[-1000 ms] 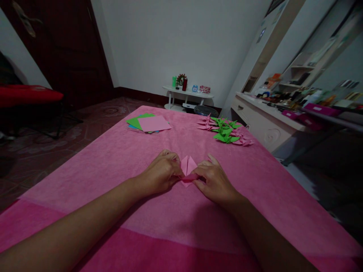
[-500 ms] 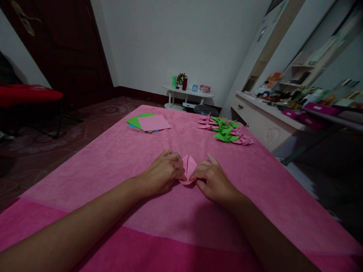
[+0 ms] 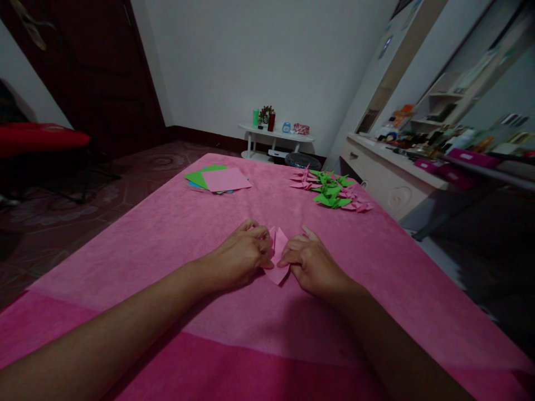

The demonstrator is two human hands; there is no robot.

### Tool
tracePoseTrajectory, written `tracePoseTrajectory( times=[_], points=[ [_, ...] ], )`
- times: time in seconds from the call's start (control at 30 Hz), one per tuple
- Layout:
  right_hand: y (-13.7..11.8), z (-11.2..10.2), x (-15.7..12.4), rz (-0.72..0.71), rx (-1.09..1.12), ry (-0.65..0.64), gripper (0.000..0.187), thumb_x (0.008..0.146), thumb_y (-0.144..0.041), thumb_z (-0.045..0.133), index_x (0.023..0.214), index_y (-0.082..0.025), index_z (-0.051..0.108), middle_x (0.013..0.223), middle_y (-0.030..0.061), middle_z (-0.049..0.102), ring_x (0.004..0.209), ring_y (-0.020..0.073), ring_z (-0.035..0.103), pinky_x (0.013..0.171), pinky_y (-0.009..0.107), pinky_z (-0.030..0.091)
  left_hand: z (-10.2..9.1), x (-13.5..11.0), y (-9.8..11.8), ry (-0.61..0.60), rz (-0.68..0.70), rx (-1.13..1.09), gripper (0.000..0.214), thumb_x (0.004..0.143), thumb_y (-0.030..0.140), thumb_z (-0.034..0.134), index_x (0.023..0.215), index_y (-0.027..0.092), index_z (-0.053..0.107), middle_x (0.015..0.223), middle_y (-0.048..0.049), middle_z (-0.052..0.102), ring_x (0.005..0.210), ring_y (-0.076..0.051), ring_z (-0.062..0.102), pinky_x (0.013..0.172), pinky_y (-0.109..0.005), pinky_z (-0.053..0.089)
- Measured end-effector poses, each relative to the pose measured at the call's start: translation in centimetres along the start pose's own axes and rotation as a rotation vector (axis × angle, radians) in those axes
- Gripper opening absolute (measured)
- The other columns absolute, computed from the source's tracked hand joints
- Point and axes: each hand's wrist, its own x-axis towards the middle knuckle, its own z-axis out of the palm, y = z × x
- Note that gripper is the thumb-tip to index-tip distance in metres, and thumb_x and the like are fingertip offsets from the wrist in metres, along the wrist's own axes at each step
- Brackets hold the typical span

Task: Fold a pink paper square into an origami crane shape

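A folded piece of pink origami paper (image 3: pixel 277 274) lies on the pink cloth between my two hands, its pointed end toward me and a slit down its upper middle. My left hand (image 3: pixel 249 249) grips its left side, thumb pressed on the paper and fingers curled. On the right side, my right hand (image 3: pixel 308 257) pinches the paper with thumb and forefinger, the other fingers bent behind. My fingers hide both side edges of the paper.
Flat sheets of pink, green and blue paper (image 3: pixel 228 179) are stacked at the back left of the table (image 3: pixel 146 245). Several folded green and pink paper cranes (image 3: pixel 330 195) lie at the back right. Beyond stands a small white table (image 3: pixel 276 132); a cluttered dresser (image 3: pixel 384 167) flanks the right.
The near end of the pink paper has gone from a rounded edge to a sharper point reaching closer to me. Both hands have stayed nearly in place on it.
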Motion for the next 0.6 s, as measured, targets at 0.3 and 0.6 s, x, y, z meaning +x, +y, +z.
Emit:
tracePoseTrajectory(
  times=[0.3,0.6],
  points=[
    [0.35,0.15,0.13,0.019,0.072,-0.006,0.014,0.073,-0.013,0.071,0.078,-0.027,0.072,0.078,-0.0034,0.070,0.083,0.0164,0.059,0.104,0.048,0.016,-0.59,0.14,-0.03,-0.015,-0.066,-0.141,0.021,0.074,0.013,0.059,0.084,0.027,0.071,0.075,-0.0006,0.063,0.089,-0.020,0.045,0.084,-0.036,0.027],
    [0.11,0.34,0.00,-0.050,-0.050,0.070,0.013,0.073,-0.012,0.068,0.076,-0.024,0.072,0.077,-0.0005,0.068,0.085,0.0181,0.058,0.107,0.047,0.016,-0.55,0.30,0.40,-0.018,-0.011,-0.052,0.014,0.075,0.020,0.059,0.083,0.022,0.070,0.080,-0.0037,0.064,0.091,-0.022,0.046,0.087,-0.040,0.027]
  ],
)
